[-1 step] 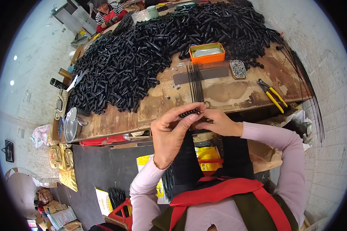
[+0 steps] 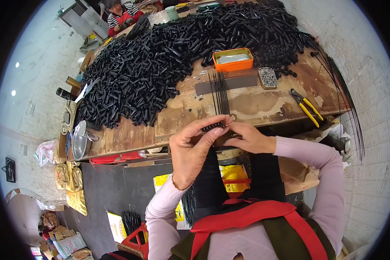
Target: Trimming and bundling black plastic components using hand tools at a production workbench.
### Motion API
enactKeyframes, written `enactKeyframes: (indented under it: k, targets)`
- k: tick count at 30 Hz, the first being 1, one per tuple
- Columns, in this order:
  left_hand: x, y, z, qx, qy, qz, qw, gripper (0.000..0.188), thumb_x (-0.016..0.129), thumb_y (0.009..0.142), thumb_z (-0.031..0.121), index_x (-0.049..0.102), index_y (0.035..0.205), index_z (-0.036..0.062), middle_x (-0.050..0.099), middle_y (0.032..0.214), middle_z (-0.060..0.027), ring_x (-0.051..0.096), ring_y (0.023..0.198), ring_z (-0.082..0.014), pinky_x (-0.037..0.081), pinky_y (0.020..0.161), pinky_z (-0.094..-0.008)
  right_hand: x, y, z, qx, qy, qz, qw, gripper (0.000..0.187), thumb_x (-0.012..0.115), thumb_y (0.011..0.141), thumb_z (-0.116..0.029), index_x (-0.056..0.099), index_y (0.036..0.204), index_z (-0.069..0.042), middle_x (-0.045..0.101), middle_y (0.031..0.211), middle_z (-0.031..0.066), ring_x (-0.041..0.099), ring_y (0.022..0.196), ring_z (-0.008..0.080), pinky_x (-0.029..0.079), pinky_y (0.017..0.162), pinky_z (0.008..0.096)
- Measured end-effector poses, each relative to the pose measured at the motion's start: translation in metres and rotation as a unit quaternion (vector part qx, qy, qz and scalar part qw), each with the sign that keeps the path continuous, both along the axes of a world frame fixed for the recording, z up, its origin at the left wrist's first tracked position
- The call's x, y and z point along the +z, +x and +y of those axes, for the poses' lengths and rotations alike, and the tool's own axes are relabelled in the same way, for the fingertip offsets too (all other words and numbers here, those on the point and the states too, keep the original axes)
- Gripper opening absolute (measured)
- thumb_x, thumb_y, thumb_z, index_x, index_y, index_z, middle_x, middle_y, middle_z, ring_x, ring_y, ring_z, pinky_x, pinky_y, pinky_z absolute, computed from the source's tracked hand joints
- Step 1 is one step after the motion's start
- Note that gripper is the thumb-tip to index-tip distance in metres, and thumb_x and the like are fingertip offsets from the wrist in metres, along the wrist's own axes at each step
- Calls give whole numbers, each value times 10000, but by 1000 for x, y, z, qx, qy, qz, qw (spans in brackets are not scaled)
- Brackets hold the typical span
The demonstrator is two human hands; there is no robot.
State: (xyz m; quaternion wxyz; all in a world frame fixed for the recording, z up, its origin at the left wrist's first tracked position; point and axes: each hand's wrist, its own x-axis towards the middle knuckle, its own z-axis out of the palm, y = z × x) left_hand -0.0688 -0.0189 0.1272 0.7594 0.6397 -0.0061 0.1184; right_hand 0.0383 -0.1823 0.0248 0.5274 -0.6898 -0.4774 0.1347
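Note:
My left hand (image 2: 190,149) is closed, thumb against fingers, around a small dark ridged bundle (image 2: 213,126) whose exact kind I cannot make out. Right beside it, my right hand (image 2: 249,139) has its thumb and fingers pinched at the same bundle, their tips partly hidden. Several thin dark rods (image 2: 221,95) reach from behind the fingers over the table's near edge; whether they join the held bundle is hidden. Past their far ends lies a flat grey bar (image 2: 240,82) on the wooden table (image 2: 177,117).
A large heap of black tubes (image 2: 130,78) covers the table's left and back. An orange tin (image 2: 232,63), a small tray of metal bits (image 2: 268,78) and yellow-handled pliers (image 2: 307,108) are at right. A metal bowl (image 2: 79,139) stands left. Another person (image 2: 125,17) sits at far left.
My right hand has shifted slightly to the right. The far ends of the rods have fanned a little to the left. My left hand stays nearly in place.

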Motion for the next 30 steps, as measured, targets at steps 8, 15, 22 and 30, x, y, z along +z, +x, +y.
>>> enactKeyframes:
  k: [8, 15, 22, 30]
  targets:
    - [-3, 5, 1, 0, 57, 1, 998, 295, 659, 874, -21, 687, 1164, 29, 720, 1017, 11, 388, 614, 49, 301, 534, -120, 42, 157, 14, -90, -55, -290, 951, 127, 597, 874, -111, 655, 958, -35, 665, 889, 161, 643, 824, 340, 514, 721, 397]
    - [3, 6, -6, -61, 10, -37, 997, 281, 592, 867, -132, 608, 1146, -102, 635, 1161, -229, 616, 1111, -281, 510, 985, -394, 20, 273, 44, -162, -249, -345, 890, 131, 665, 754, -67, 686, 856, 13, 666, 811, 207, 660, 790, 368, 517, 700, 406]
    - [-1, 10, -5, -49, 14, -65, 997, 303, 585, 870, -131, 623, 1159, -49, 590, 1258, -186, 583, 1164, -276, 516, 980, -382, 48, 260, 27, -158, -203, -293, 921, 144, 675, 764, -81, 722, 870, 2, 683, 808, 175, 669, 768, 320, 516, 698, 385]
    - [8, 24, 2, 13, 16, 6, 1000, 247, 603, 904, -30, 627, 1145, -78, 675, 1083, -151, 657, 1010, -200, 539, 926, -325, 139, 58, -9, -83, 32, -322, 942, 262, 654, 809, -7, 716, 1056, -69, 641, 844, 107, 619, 731, 246, 493, 664, 322]
